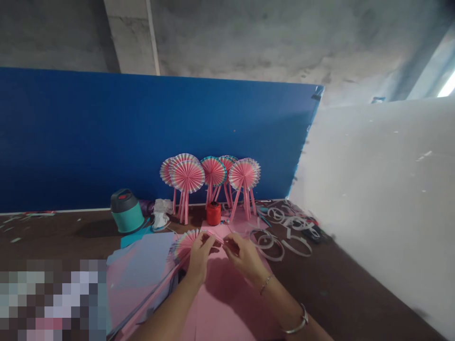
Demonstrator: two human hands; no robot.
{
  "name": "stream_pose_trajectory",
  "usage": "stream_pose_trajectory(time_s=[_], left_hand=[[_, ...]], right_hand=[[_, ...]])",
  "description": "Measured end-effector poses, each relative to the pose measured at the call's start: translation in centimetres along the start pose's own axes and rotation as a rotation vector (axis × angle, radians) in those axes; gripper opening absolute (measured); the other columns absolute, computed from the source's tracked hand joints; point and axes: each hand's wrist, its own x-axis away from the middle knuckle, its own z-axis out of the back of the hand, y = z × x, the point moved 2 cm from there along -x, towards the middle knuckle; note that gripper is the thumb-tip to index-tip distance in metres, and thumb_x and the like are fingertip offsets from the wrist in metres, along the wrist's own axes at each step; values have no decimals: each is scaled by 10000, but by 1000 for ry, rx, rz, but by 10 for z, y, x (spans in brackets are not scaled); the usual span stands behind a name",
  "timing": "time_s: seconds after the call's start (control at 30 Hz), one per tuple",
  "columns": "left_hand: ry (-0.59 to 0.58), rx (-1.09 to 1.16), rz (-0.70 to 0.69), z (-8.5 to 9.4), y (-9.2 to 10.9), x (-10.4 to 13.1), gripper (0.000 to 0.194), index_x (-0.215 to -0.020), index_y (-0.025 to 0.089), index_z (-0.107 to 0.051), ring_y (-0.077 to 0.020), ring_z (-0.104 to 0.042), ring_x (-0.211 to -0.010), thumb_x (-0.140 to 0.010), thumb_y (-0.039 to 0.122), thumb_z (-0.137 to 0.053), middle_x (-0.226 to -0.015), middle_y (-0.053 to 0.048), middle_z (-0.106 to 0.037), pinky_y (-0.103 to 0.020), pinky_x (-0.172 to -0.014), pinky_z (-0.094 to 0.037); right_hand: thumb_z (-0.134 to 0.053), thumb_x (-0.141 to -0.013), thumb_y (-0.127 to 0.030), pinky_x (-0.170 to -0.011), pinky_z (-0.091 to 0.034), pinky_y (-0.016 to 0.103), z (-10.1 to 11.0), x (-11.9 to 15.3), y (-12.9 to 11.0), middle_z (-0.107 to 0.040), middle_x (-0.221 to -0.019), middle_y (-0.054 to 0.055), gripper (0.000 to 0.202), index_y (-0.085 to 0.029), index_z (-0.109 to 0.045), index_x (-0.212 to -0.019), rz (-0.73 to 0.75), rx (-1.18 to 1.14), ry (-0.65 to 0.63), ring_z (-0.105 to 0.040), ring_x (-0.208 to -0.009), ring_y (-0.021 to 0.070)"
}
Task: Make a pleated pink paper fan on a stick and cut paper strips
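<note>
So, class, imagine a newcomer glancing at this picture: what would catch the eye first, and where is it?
Most likely the cluster of round pleated pink fans, standing mid-picture before the wide blue panel. Just below, a bright red container stands out. In the lower middle, the left hand and right hand pinch a piece of pink paper.

Head camera looks forward, down over table (330, 289).

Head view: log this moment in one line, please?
left hand: holding pink paper piece | right hand: holding same piece | beyond: red container, pleated fans
</note>
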Motion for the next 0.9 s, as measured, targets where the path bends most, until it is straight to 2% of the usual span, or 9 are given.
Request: stream_pose_trajectory(time_s=[0.23, 0.43, 0.53, 0.7, 0.9], left_hand=[[-52, -20, 0, 0, 2, -1, 294, -662, 144, -634, -155, -632, -631, -626, 412, -750, -663, -42, -664, -239, -567, -476], [-83, -63, -10, -1, 3, 1, 272, -727, 140, -682, -155, -642, -684, -680, 407, -711, -718, -51, -696, -245, -629, -490], [-83, -31, -5, 1, -1, -1, 272, -790, 142, -691, -157, -645, -695, -669, 383, -722, -741, -48, -702, -249, -635, -492], [-103, 123, 56, 0, -1, -1, 379, -921, 147, -670, -175, -658, -749, -579, 268, -781, -831, -44, -705, -278, -687, -503], [-113, 180, 61, -4, 2, 3, 371, -895, 159, -630, -160, -642, -758, -553, 170, -772, -804, -11, -674, -271, -693, -500]], right_hand=[[-485, -873, -275, -584, -385, 238, 3, 0, -4, -692, -744, 52, 198, -172, -645, -926, 7, 69, -44, -598, -631, 161], [-503, -817, -202, -541, -329, 228, 2, -1, -2, -668, -674, 36, 206, -163, -668, -933, -12, 180, -47, -565, -581, 148], [-508, -813, -200, -547, -334, 225, 2, -2, -1, -666, -688, 36, 169, -168, -661, -877, -13, 187, -50, -562, -591, 145], [-527, -804, -193, -571, -361, 224, 3, -1, -1, -672, -737, 33, 113, -176, -626, -856, -17, 131, -44, -573, -623, 149], [-538, -836, -243, -563, -359, 227, -2, -1, 3, -668, -731, 31, 96, -184, -613, -847, 16, 107, -30, -562, -616, 151]])
